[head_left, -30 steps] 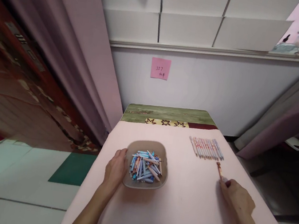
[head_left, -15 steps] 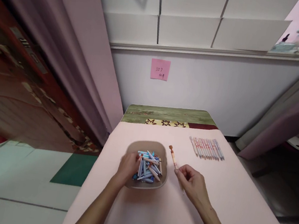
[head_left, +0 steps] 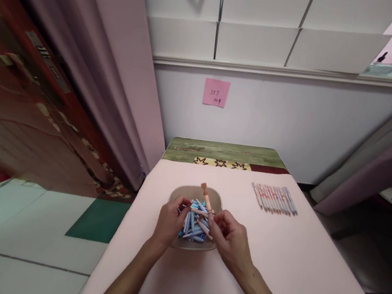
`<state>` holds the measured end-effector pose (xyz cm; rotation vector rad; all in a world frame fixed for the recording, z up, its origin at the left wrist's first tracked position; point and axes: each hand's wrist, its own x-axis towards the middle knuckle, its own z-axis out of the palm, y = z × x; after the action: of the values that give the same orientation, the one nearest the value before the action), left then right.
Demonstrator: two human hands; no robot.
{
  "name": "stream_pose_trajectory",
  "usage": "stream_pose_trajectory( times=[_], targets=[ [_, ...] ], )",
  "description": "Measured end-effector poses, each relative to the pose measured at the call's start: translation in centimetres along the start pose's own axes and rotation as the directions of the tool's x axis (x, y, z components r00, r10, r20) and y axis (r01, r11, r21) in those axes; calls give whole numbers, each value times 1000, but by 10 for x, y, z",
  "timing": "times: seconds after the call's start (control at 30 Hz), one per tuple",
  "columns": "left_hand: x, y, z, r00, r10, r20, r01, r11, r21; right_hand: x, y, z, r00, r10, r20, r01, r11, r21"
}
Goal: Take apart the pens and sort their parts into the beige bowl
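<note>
A translucent beige tub (head_left: 180, 194) full of blue, white and orange pens (head_left: 194, 221) sits on the pink table (head_left: 274, 263). My right hand (head_left: 230, 240) is closed on an orange pen (head_left: 205, 197) whose brown end points away from me, held over the tub. My left hand (head_left: 169, 220) is over the tub's left side with its fingers curled down among the pens; what they hold is hidden.
A neat row of several pens (head_left: 274, 199) lies at the table's far right. A green patterned cloth (head_left: 224, 154) covers the far end. A pink sticky note (head_left: 216, 92) hangs on the wall. A curtain (head_left: 120, 60) hangs left.
My right hand has carried the orange pen leftward from beside the row of pens to above the tub. My left hand went from the tub's outer side into the pens.
</note>
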<state>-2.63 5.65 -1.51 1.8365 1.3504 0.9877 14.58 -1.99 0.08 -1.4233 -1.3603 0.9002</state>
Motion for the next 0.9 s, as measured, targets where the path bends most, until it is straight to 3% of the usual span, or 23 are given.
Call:
stream_pose_trajectory(
  times=[0.17,0.37,0.43,0.5,0.53,0.6,0.7,0.8,0.9],
  targets=[
    [-2,1,-1,999,46,17,-47,993,110,-1,-2,10,999,18,51,-13,995,-94],
    [-1,-3,-7,999,-3,40,-6,969,246,-1,8,13,998,58,35,-60,996,72],
    [0,-3,-5,1000,-21,2,20,983,184,0,15,17,990,120,78,-134,969,207],
    [-1,0,1,996,-88,33,91,993,-74,3,20,21,972,175,153,-220,908,356],
    [-1,2,4,985,-137,108,161,954,-253,4,22,23,961,197,192,-262,872,414],
    [-3,7,13,931,-208,301,348,755,-555,7,24,26,936,233,264,-339,803,491],
    [-4,12,20,865,-259,430,502,448,-740,11,22,28,898,268,349,-431,691,580],
    [-3,13,22,849,-291,440,520,323,-791,14,20,25,863,298,408,-503,578,642],
    [-2,12,20,842,-310,440,524,284,-803,16,19,21,793,276,544,-602,497,625]
  ],
)
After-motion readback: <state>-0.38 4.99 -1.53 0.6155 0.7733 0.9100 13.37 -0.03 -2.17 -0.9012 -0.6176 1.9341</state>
